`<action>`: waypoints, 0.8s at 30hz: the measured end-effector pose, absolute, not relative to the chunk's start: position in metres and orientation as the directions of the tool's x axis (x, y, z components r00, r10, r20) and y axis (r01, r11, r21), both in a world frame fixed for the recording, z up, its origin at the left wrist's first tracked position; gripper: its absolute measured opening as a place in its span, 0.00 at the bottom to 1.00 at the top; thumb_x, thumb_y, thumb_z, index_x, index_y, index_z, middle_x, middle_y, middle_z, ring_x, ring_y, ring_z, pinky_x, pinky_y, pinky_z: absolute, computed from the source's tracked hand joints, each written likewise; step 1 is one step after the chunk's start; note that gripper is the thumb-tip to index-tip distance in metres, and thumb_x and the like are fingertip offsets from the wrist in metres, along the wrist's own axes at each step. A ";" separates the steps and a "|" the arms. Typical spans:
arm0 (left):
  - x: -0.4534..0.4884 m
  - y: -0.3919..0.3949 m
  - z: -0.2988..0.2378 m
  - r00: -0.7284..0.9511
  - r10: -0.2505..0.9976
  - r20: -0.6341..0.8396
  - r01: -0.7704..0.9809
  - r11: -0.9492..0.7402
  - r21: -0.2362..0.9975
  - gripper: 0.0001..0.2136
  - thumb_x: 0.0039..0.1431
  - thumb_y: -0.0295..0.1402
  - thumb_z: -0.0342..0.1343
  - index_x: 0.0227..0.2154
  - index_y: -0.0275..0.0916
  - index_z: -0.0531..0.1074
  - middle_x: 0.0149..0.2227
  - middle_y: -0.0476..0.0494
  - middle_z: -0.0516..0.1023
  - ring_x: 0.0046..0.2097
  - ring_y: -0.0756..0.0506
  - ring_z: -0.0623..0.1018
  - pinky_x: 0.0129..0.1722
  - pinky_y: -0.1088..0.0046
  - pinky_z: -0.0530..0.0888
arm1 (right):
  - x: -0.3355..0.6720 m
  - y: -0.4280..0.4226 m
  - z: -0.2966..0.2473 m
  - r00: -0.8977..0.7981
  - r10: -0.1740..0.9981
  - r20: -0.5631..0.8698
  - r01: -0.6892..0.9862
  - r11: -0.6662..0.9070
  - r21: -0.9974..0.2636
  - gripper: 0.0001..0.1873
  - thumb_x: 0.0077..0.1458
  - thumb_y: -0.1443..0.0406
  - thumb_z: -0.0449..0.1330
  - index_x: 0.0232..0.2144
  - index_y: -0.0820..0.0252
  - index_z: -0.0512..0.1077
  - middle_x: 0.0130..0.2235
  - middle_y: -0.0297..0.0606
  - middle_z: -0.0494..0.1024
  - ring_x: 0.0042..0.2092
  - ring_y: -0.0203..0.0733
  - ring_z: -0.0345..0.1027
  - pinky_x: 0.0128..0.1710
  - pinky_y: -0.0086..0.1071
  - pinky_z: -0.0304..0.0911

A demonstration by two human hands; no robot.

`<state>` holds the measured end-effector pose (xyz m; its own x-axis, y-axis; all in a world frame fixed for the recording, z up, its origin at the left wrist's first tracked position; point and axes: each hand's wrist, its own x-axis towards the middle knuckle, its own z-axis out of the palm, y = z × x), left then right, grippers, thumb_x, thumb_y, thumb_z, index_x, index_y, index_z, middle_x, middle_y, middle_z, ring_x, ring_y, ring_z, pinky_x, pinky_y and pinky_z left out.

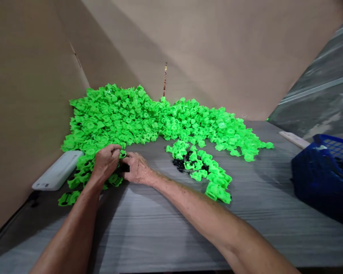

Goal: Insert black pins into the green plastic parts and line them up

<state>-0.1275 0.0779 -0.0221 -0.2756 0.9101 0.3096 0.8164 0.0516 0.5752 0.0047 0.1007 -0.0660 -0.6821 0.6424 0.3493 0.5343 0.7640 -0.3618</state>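
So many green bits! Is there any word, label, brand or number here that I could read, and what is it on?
Nothing here can be read.
White box beside the green plastic pieces: any marks are too small to read.
Blue crate: the pale patch on its rim is too blurred to read.

Glossy neon-green plastic parts (114, 114); matt grey laminate tabletop (171, 232); smooth cardboard wall (217, 49).

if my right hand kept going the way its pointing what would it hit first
Probably the small black piece at the fingertips of the right hand, then the left hand, though depth is hard to judge here.
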 end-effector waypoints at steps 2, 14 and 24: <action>-0.132 0.077 -0.022 -0.339 0.887 0.312 0.768 0.069 0.637 0.18 0.50 0.35 0.46 0.36 0.38 0.79 0.37 0.44 0.82 0.39 0.43 0.78 0.41 0.71 0.71 | -0.004 0.101 -0.066 -0.669 0.664 0.334 0.559 0.746 -0.362 0.13 0.49 0.58 0.63 0.37 0.58 0.74 0.42 0.40 0.74 0.43 0.47 0.66 0.42 0.37 0.61; -0.139 0.073 -0.023 -0.406 0.877 0.256 0.627 0.064 0.776 0.14 0.47 0.37 0.50 0.33 0.38 0.78 0.29 0.49 0.80 0.30 0.46 0.74 0.30 0.73 0.69 | 0.014 0.096 -0.058 -0.721 0.635 0.278 0.606 0.772 -0.193 0.07 0.57 0.65 0.57 0.35 0.60 0.75 0.40 0.41 0.75 0.41 0.45 0.64 0.39 0.35 0.59; -0.109 0.067 -0.029 0.069 0.969 0.235 0.884 -0.169 0.436 0.11 0.50 0.34 0.49 0.23 0.43 0.77 0.29 0.44 0.81 0.33 0.42 0.77 0.34 0.70 0.68 | 0.114 0.065 -0.055 -0.730 0.624 0.278 0.639 0.768 -0.046 0.07 0.58 0.70 0.57 0.29 0.63 0.74 0.35 0.42 0.75 0.38 0.43 0.64 0.40 0.34 0.58</action>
